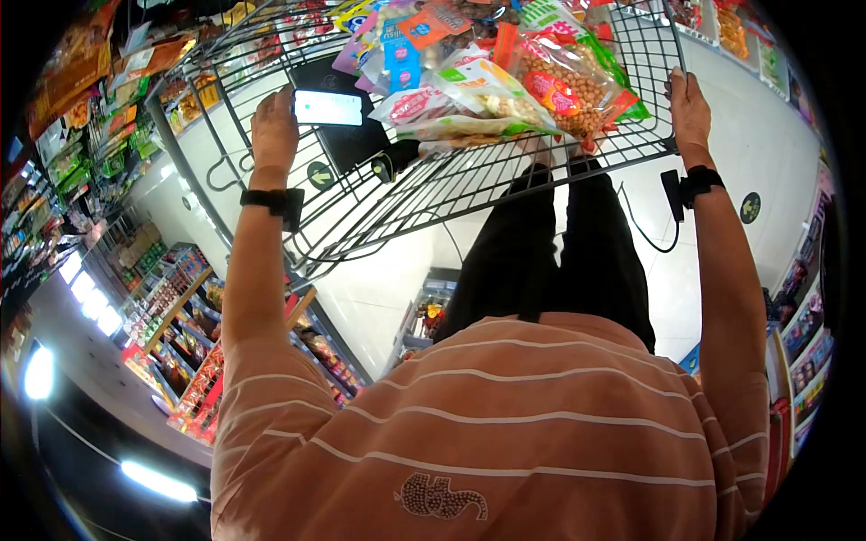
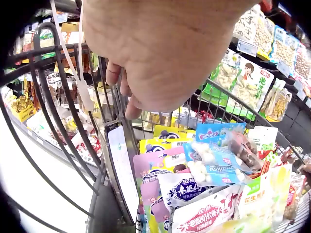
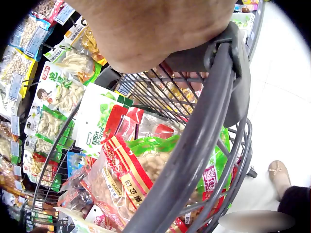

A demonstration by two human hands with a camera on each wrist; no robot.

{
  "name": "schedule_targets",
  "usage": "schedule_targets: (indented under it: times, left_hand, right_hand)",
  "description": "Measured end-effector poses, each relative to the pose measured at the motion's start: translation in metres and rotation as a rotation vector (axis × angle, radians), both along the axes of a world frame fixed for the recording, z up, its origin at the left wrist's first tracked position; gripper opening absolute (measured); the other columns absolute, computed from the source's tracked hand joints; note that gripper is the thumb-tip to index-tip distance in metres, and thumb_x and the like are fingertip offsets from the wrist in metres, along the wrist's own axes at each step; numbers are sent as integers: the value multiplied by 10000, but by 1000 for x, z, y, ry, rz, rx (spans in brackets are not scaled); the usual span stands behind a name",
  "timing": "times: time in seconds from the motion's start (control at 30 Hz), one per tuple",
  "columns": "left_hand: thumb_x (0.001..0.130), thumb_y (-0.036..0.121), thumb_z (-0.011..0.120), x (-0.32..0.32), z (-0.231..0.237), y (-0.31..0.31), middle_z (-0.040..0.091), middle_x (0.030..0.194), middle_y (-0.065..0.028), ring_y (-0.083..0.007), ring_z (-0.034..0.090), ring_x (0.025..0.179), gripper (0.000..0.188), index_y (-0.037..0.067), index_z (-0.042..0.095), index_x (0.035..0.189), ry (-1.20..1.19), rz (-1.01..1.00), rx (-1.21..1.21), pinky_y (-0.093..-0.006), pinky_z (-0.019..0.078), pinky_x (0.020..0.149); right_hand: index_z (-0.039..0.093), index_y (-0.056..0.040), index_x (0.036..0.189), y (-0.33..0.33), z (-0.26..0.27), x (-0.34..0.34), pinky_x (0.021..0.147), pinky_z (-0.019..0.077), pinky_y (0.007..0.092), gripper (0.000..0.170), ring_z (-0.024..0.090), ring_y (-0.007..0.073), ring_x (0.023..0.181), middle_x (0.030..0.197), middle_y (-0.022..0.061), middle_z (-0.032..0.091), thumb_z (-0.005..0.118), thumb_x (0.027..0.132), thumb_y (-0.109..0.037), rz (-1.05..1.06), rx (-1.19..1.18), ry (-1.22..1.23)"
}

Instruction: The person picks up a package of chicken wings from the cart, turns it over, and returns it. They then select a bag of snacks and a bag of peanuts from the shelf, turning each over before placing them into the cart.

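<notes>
In the head view, the left hand (image 1: 274, 131) is on the left side of the wire shopping cart (image 1: 424, 200), beside a lit phone (image 1: 328, 108). The left wrist view has its fingers (image 2: 132, 108) curled over the cart's edge, just above the phone (image 2: 122, 170). On the opposite side, the right hand (image 1: 690, 108) grips the cart's edge; the right wrist view shows it (image 3: 160, 39) at the corner of the thick grey handle (image 3: 187, 145), its fingers partly hidden. Between the hands, snack bags (image 1: 505, 90) fill the cart, including a clear bag of round nuts (image 1: 564, 77).
Shelves of packaged snacks (image 1: 81, 117) stand to the left, and more packets (image 3: 58, 97) hang close beside the cart. Another shelf (image 1: 803, 334) is at the right. Pale tiled floor (image 1: 731, 261) lies around the cart, with the person's legs (image 1: 541, 252) right behind it.
</notes>
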State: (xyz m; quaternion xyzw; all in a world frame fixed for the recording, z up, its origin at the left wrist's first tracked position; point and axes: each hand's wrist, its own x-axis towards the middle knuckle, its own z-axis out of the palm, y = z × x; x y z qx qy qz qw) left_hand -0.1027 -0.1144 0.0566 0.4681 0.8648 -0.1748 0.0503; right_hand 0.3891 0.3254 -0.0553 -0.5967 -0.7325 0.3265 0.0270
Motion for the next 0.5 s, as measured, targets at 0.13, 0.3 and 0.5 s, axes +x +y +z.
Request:
schedule_targets:
  times: [0.13,0.3,0.5]
  left_hand:
    - [910,78,535,-1,-2,3,682,1193,-48,-264,514,1271,434,141,538,1339,-124,48,-28,-415,411,1038]
    - [915,79,531,-3,-4,-2,688,1178,-63,-274,530,1255,436,152,535,1345,-43,-33,-70,-415,414,1030]
    - [915,87,541,-7,-10,-4,699,1145,-61,-274,532,1254,394,134,568,1305,-30,-152,-55,-412,414,1024]
  right_hand:
    - [625,-85,1019,2,-7,4,830,496,425,553,672,348,917,900,121,714,377,974,-578,-1,5,27]
    - [621,-86,1030,1,-5,3,835,490,438,577,654,381,932,904,136,708,368,962,-600,-15,4,17]
    - [615,-52,1065,1,1,2,837,499,369,522,674,287,914,927,125,712,418,983,-528,10,-7,-18]
